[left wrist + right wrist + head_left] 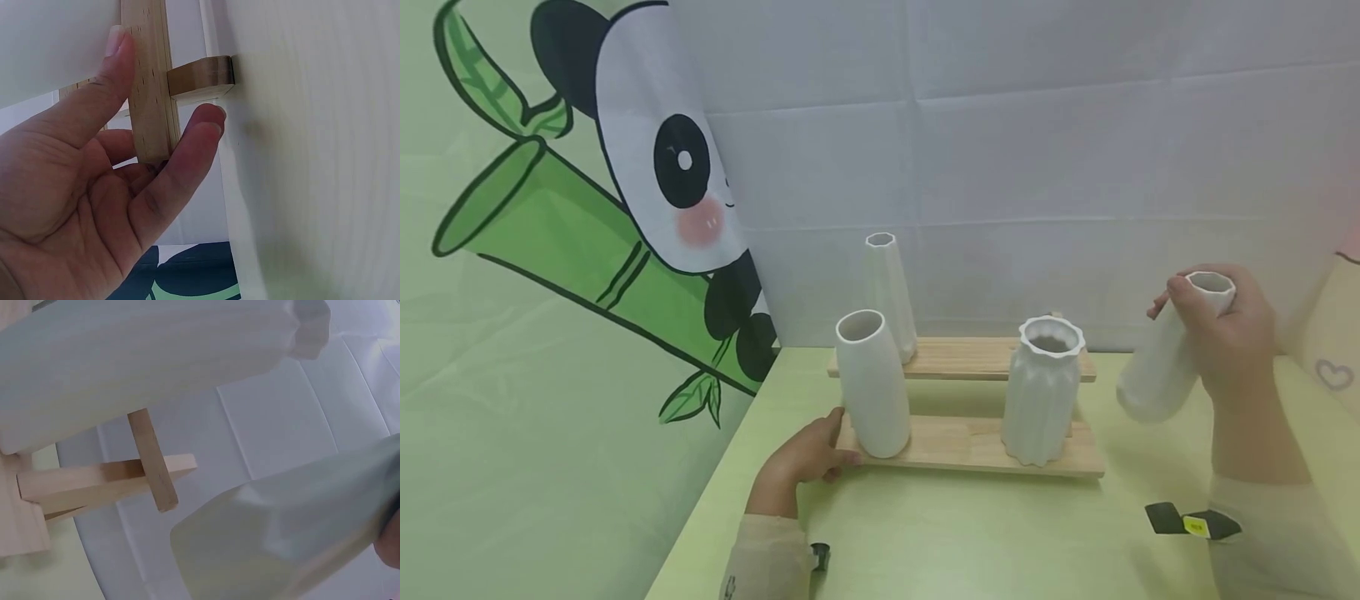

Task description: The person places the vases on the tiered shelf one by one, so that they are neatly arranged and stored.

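A two-tier wooden shelf (955, 442) stands on the table. My left hand (808, 450) grips the left end of its lower board; in the left wrist view the thumb lies along the board (150, 81) and fingers curl below the end. Out to the right, my right hand (1240, 342) holds a white faceted vase (1161, 371) by its neck, tilted, with its base toward the shelf. A smooth white vase (872, 392) stands on the lower board beside my left hand. At that board's right end is a fluted white vase (1043, 408) with a scalloped rim.
On the upper board (962, 358), at its left, stands a tall slim ribbed vase (889, 292). A white cloth (1037, 167) hangs behind the pale table (970, 542). To the left is a green cloth (550, 467) printed with a panda and bamboo.
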